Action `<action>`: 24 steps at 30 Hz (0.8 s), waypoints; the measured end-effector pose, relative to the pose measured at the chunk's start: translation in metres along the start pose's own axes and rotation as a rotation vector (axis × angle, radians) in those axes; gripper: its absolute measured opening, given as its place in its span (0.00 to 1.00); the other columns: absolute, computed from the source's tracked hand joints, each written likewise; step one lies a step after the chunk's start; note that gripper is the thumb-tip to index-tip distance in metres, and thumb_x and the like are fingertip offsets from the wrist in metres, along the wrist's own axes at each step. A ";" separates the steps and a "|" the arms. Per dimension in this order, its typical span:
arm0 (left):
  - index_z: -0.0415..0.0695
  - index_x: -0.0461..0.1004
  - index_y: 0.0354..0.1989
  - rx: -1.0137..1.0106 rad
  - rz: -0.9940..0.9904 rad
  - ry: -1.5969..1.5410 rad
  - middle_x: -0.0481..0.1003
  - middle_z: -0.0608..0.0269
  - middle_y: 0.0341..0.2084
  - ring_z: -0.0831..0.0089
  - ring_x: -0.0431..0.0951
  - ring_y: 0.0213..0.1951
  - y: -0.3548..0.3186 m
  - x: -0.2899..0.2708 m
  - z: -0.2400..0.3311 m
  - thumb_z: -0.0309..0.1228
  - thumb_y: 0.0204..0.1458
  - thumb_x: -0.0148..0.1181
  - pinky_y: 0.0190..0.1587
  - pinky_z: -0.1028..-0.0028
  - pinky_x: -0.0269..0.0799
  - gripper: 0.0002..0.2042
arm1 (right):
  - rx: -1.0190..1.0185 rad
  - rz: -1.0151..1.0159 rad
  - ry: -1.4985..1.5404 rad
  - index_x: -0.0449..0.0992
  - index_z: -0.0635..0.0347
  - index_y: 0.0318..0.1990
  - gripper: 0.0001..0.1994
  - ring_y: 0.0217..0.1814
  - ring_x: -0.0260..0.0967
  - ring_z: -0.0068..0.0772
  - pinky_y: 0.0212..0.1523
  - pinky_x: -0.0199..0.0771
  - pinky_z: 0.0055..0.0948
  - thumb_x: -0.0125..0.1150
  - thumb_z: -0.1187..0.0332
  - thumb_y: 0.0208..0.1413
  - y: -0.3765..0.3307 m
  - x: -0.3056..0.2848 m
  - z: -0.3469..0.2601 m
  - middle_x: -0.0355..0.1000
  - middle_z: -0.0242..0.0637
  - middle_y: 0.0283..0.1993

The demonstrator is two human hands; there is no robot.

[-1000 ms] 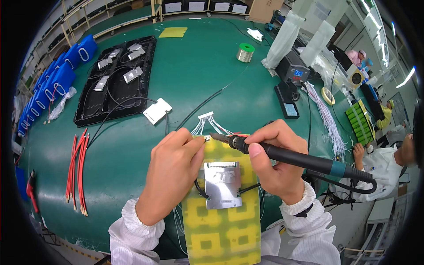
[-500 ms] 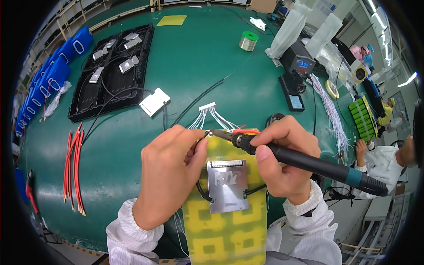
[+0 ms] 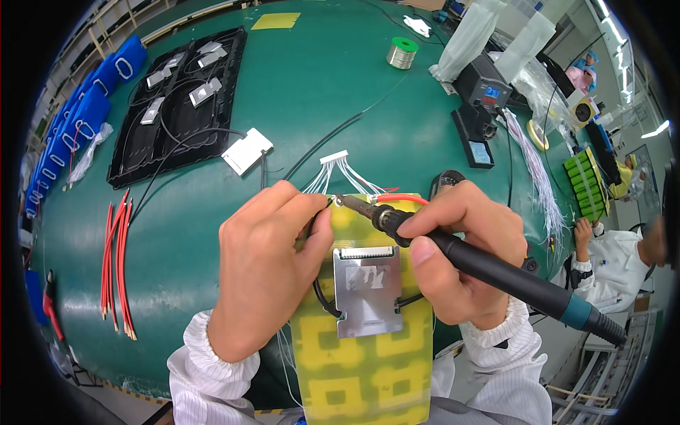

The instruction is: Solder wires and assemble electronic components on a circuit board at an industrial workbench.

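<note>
In my right hand (image 3: 464, 258) is a black soldering iron (image 3: 503, 280) with a teal band, held like a pen. Its tip touches the solder spot (image 3: 338, 201) at the upper edge of a yellow-covered battery pack (image 3: 358, 379). My left hand (image 3: 273, 265) pinches a black wire (image 3: 328, 203) whose end meets that spot beside the tip. On the pack lies a silver circuit board module (image 3: 367, 289) with black wires at both sides. A red wire (image 3: 402, 199) joins the pack's edge right of the tip. Beyond it, thin white wires lead to a white connector (image 3: 334, 157).
A black tray (image 3: 173, 152) with silver modules stands at the far left, red wires (image 3: 117, 265) nearer. Beyond the pack lies a white module (image 3: 246, 151). A solder spool (image 3: 401, 53) stands far off; the soldering station (image 3: 482, 85) and iron holder (image 3: 473, 134) are right. A co-worker (image 3: 602, 262) sits at right.
The view has shifted slightly. Both hands stay at the pack's upper edge, with the iron tip and black wire at the same spot.
</note>
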State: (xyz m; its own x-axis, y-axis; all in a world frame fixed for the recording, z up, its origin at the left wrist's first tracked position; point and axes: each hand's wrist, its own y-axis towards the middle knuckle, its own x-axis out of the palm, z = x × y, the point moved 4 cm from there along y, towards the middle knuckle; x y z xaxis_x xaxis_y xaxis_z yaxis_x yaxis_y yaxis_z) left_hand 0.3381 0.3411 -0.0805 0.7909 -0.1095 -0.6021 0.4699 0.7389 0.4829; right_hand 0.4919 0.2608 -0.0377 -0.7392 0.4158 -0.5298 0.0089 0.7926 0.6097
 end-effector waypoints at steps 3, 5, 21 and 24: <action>0.37 0.75 0.27 -0.001 -0.004 -0.006 0.68 0.59 0.18 0.64 0.70 0.20 0.000 0.000 0.000 0.20 0.42 0.63 0.23 0.69 0.65 0.04 | 0.018 -0.003 0.003 0.73 0.67 0.26 0.05 0.17 0.62 0.27 0.20 0.62 0.24 0.58 0.74 0.41 0.002 -0.001 -0.001 0.67 0.36 0.20; 0.37 0.75 0.27 0.000 -0.003 -0.011 0.68 0.59 0.18 0.64 0.70 0.20 0.000 0.000 -0.001 0.20 0.42 0.63 0.23 0.69 0.65 0.04 | 0.024 -0.011 -0.007 0.72 0.65 0.25 0.05 0.16 0.65 0.31 0.19 0.66 0.25 0.59 0.76 0.37 0.003 -0.001 -0.002 0.68 0.37 0.20; 0.37 0.76 0.26 0.008 -0.005 -0.030 0.68 0.59 0.19 0.63 0.71 0.21 0.000 0.001 -0.002 0.20 0.41 0.63 0.24 0.68 0.66 0.04 | 0.191 0.016 0.061 0.71 0.70 0.31 0.12 0.22 0.60 0.18 0.24 0.58 0.19 0.57 0.67 0.50 -0.008 -0.002 -0.001 0.69 0.37 0.24; 0.37 0.76 0.26 0.016 -0.001 -0.028 0.68 0.59 0.18 0.64 0.70 0.20 0.001 0.001 -0.002 0.20 0.41 0.63 0.23 0.69 0.66 0.04 | 0.168 0.069 0.070 0.73 0.68 0.28 0.07 0.18 0.63 0.20 0.21 0.61 0.19 0.59 0.71 0.46 -0.007 -0.003 0.000 0.71 0.37 0.23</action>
State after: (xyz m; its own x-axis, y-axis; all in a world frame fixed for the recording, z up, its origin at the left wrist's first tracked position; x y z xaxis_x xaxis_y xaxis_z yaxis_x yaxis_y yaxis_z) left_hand 0.3387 0.3424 -0.0819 0.8010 -0.1289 -0.5846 0.4767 0.7280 0.4927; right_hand 0.4944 0.2541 -0.0408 -0.7781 0.4444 -0.4439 0.1691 0.8288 0.5333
